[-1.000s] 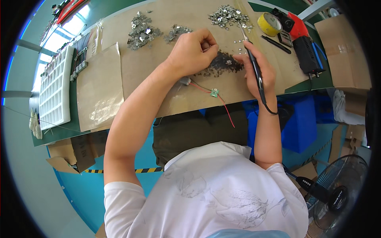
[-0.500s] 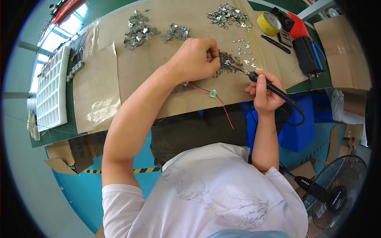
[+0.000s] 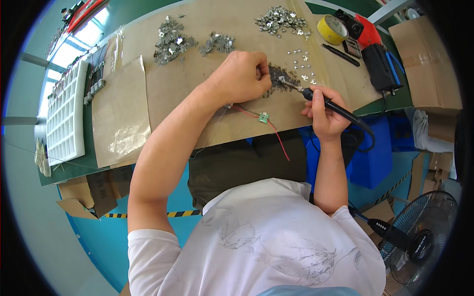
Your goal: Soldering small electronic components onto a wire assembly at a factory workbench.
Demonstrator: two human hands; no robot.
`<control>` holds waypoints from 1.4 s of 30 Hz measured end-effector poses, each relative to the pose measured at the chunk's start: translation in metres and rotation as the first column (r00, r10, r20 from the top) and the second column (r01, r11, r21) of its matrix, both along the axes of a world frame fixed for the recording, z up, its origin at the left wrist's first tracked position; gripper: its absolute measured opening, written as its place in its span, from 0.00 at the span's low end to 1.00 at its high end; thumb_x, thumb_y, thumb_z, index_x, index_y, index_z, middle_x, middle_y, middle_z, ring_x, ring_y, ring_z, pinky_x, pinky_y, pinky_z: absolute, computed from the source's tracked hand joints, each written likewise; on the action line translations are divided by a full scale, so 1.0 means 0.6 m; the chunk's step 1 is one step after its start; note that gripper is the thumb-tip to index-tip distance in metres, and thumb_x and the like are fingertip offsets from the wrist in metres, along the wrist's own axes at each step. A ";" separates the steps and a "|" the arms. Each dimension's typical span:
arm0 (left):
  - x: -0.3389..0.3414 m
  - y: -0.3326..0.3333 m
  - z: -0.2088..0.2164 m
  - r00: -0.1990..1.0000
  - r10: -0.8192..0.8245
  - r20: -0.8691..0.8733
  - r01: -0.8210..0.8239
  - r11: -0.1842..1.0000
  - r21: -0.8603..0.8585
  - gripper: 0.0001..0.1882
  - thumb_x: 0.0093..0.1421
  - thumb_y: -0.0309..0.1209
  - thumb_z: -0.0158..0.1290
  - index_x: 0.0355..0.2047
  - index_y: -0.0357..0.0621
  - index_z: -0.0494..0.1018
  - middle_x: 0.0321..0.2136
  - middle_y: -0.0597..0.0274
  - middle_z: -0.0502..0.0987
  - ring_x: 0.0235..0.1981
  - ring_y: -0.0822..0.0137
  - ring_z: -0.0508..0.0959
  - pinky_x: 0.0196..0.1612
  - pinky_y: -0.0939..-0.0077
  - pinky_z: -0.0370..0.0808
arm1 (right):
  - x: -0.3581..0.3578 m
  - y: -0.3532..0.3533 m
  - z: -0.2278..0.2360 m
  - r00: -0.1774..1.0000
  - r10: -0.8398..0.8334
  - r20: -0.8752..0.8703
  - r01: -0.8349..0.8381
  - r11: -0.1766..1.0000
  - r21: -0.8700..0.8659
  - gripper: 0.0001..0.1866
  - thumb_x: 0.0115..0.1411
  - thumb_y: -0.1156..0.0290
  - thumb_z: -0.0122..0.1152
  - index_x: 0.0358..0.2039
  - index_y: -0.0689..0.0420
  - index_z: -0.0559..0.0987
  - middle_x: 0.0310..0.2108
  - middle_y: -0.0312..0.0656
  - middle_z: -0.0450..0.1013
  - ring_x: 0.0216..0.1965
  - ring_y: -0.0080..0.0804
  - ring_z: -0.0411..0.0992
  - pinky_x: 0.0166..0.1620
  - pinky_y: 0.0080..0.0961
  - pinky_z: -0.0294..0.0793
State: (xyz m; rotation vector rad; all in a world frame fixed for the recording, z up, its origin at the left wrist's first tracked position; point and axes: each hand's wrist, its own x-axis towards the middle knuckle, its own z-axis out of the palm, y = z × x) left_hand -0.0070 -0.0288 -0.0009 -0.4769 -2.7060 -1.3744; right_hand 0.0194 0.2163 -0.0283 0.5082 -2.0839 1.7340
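On the counter (image 3: 89,155), in the head view, our right hand (image 3: 330,118) grips the soldering iron (image 3: 340,109), its tip at a silvery piece (image 3: 281,79) over the dark heap of bits (image 3: 291,74). Our left hand's (image 3: 242,76) fingers are closed in a pinch (on what, we cannot tell). We would do well to steady that pinch, clear of the likely hot tip. Our left wrist bends, knuckles up; our right palm turns partly upward.
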 end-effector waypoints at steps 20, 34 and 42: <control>-0.001 0.001 0.001 1.000 -0.015 -0.014 0.015 1.000 -0.015 0.08 0.53 0.29 0.61 0.29 0.36 0.79 0.18 0.59 0.78 0.21 0.68 0.78 0.28 0.71 0.75 | 0.000 -0.001 0.003 1.000 0.000 0.006 0.000 1.000 -0.006 0.06 0.64 0.77 0.65 0.39 0.66 0.83 0.21 0.38 0.78 0.19 0.19 0.76 0.23 0.14 0.75; 0.002 0.003 0.007 1.000 -0.015 0.002 0.016 0.996 -0.092 0.08 0.55 0.30 0.61 0.31 0.36 0.80 0.19 0.59 0.78 0.21 0.66 0.78 0.29 0.70 0.76 | 0.000 -0.003 0.006 1.000 0.004 -0.014 -0.004 1.000 0.000 0.05 0.63 0.78 0.65 0.38 0.65 0.84 0.21 0.38 0.78 0.19 0.19 0.77 0.23 0.14 0.74; 0.002 0.004 0.002 1.000 -0.018 -0.017 0.016 0.996 -0.091 0.09 0.56 0.30 0.62 0.33 0.37 0.80 0.19 0.59 0.79 0.21 0.66 0.78 0.29 0.70 0.76 | -0.002 0.002 0.003 0.998 0.012 -0.065 -0.008 0.998 0.058 0.05 0.63 0.79 0.64 0.38 0.65 0.83 0.22 0.38 0.79 0.19 0.20 0.77 0.23 0.14 0.73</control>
